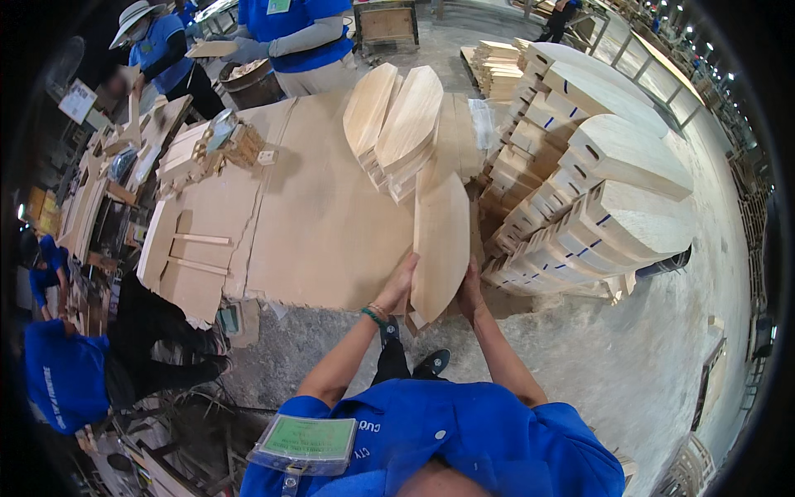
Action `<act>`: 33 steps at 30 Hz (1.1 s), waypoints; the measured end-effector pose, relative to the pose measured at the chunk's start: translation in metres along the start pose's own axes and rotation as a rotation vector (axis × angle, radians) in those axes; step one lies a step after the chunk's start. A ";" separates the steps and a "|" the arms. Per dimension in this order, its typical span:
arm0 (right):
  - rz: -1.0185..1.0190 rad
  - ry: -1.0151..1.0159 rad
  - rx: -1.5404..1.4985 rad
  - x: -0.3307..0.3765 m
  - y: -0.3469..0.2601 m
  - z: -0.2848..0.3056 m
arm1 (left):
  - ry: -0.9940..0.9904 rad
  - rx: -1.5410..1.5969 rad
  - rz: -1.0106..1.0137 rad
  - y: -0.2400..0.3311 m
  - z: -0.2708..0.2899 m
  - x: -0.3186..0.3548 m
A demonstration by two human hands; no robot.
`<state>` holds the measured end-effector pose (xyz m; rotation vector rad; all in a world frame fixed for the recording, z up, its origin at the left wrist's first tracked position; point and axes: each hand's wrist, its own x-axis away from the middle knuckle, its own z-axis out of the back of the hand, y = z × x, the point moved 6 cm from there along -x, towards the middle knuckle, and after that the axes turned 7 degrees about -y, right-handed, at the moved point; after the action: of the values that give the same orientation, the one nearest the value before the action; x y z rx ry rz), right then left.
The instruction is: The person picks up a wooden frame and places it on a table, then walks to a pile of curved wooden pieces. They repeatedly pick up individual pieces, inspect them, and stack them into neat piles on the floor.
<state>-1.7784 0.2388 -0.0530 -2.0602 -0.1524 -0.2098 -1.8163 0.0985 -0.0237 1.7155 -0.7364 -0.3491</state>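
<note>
A grey floor (571, 364) spreads under the workplace, and on it stands a wide table (323, 224) covered with brown cardboard. To the right rise tall stacks of curved wooden pieces (638, 215), several marked with short blue lines. Across the table stands a co-worker (302, 41) in a blue shirt and grey sleeves, beside a round bin (251, 83). Toward the table's far edge lie two smaller stacks of pointed boards (410, 108), side by side. On the near side of these, reaching over the table's near edge, is a pale curved board (441, 248), its length running away from the person; another piece of wood shows under its near end. The left hand (400, 284) grasps its left edge and the right hand (471, 291) grasps its right edge; most of the fingers are out of sight, so how far they curl underneath cannot be told. Farther left on the cardboard lie two thin sticks (199, 238), nearly parallel. A green badge (308, 441) hangs on the left of the person's blue shirt (497, 422), and a small wooden block (266, 156) sits beyond the sticks. A green bracelet (376, 315) circles the left wrist
</note>
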 end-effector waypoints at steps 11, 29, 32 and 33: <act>-0.049 0.144 0.054 0.029 0.014 0.017 | 0.686 -1.419 -0.414 0.228 0.044 -0.101; -0.178 0.067 0.256 0.104 -0.006 0.055 | 0.567 -1.126 -0.003 0.145 -0.063 0.035; -0.086 0.032 0.115 0.083 -0.013 0.032 | 0.601 -1.195 -0.069 0.111 -0.082 0.050; -0.043 0.034 0.130 0.075 -0.020 0.021 | 0.575 -1.144 -0.061 0.103 -0.079 0.049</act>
<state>-1.7072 0.2681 -0.0292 -1.9247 -0.1844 -0.2548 -1.7627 0.1141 0.1035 0.6683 0.0085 -0.2200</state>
